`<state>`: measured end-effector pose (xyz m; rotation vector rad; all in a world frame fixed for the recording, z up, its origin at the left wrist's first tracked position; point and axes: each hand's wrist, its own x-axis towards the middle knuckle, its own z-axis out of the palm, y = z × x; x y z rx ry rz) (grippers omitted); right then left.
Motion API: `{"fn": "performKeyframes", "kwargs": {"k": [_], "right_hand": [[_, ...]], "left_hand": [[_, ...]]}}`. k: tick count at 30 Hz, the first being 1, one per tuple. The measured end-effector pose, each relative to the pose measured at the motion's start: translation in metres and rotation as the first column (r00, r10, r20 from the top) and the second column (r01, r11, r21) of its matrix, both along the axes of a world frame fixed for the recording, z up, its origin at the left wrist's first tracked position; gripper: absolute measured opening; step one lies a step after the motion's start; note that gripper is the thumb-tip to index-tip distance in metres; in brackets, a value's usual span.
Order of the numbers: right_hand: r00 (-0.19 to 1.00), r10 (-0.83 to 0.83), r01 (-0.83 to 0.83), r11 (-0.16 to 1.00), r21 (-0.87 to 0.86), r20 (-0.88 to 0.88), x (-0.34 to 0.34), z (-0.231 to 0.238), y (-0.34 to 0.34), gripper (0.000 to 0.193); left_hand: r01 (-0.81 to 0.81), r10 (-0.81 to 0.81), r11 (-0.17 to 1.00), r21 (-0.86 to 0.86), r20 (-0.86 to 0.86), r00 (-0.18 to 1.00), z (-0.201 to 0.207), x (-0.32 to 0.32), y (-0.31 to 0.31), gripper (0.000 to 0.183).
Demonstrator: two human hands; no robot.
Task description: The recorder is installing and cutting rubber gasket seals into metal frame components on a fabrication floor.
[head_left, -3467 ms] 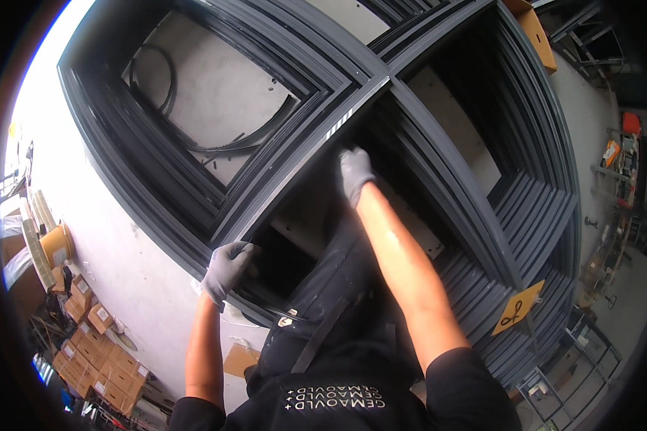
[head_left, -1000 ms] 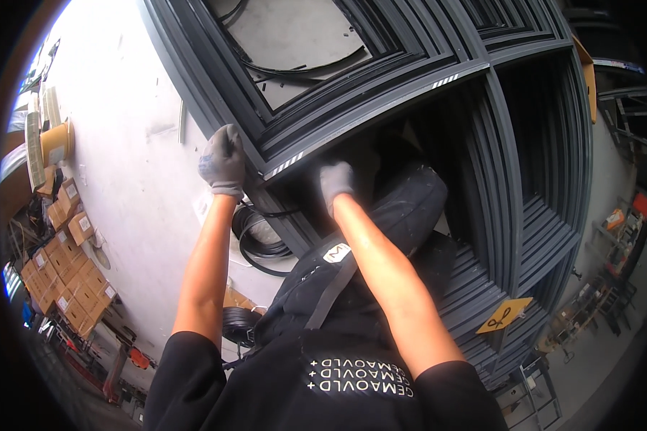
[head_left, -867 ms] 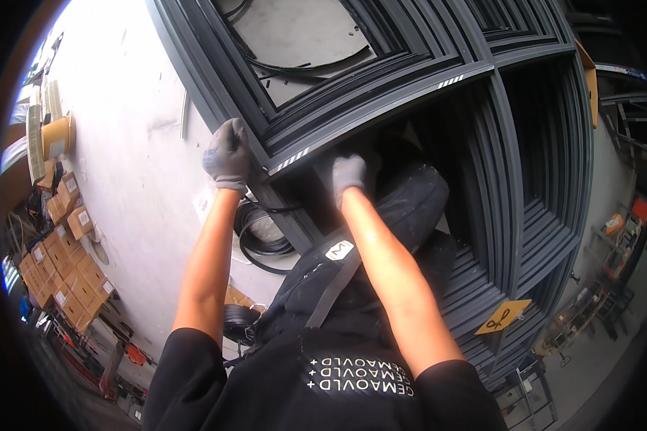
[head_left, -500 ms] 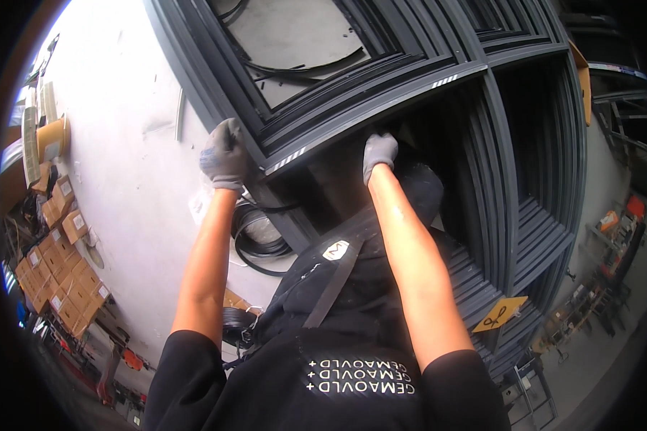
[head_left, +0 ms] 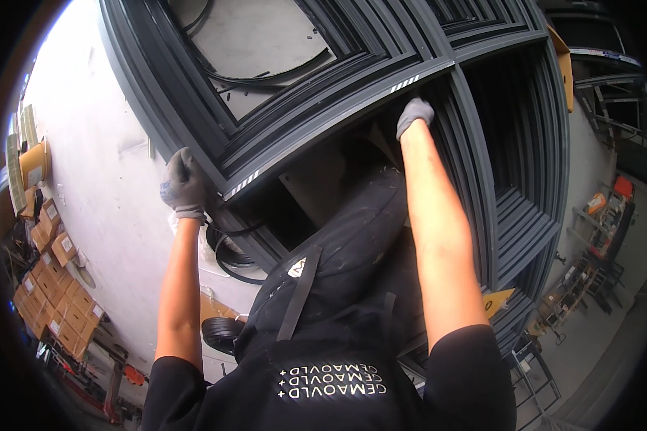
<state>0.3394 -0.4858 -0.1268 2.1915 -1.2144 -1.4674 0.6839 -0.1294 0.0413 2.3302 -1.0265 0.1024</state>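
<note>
A stack of dark grey window frames [head_left: 158, 115] with mitred corners and crossbars fills the upper middle. The top frame [head_left: 325, 135] has striped white tape on its near bar. My left hand [head_left: 182, 184], in a grey glove, is closed around the outer left corner of this frame. Farther right, my gloved right hand [head_left: 415, 118] is closed at the underside of the near bar, close to the crossbar joint; its fingertips are hidden. My leg in dark trousers [head_left: 338, 230] stands beside the near opening of the stack.
Coiled black strip [head_left: 226, 255] and a black roll [head_left: 223, 334] lie on the pale floor left of my leg. Cardboard boxes [head_left: 61, 312] are piled at far left. A yellow tag [head_left: 497, 303] hangs by the frames, partly behind my right arm. Tools and a bench [head_left: 589, 266] stand at right.
The frames have shifted left and slightly down or up in view. My left hand sits lower and farther left, still at the corner. My right hand has moved right along the near bar.
</note>
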Motion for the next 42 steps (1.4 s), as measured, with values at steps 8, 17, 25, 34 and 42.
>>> {"fn": "performKeyframes", "kwargs": {"k": [8,17,25,34,42], "right_hand": [[0.929,-0.294,0.287,0.956,0.066,0.222,0.040,0.106,0.024,0.026],[-0.565,-0.806,0.199,-0.338,0.920,-0.174,0.137,0.128,0.267,0.030],[-0.527,-0.848,0.342,-0.266,0.901,-0.050,0.158,0.076,0.317,0.021],[-0.545,-0.830,0.353,-0.099,0.931,0.118,0.165,0.140,0.312,0.024],[-0.052,-0.872,0.446,0.416,0.792,0.487,0.161,0.149,0.312,0.031]], "left_hand": [[-0.039,0.040,0.998,0.046,-0.024,0.999,0.002,0.005,0.015,0.023],[-0.050,0.046,0.998,0.047,0.088,0.995,-0.005,0.003,0.004,0.020],[-0.072,0.073,0.997,0.031,-0.044,0.996,0.003,-0.004,-0.013,0.015],[-0.061,0.061,0.998,0.008,-0.075,0.995,0.012,-0.003,-0.004,0.014],[-0.066,0.065,0.998,0.000,-0.078,0.995,0.006,-0.001,-0.001,0.014]]}}
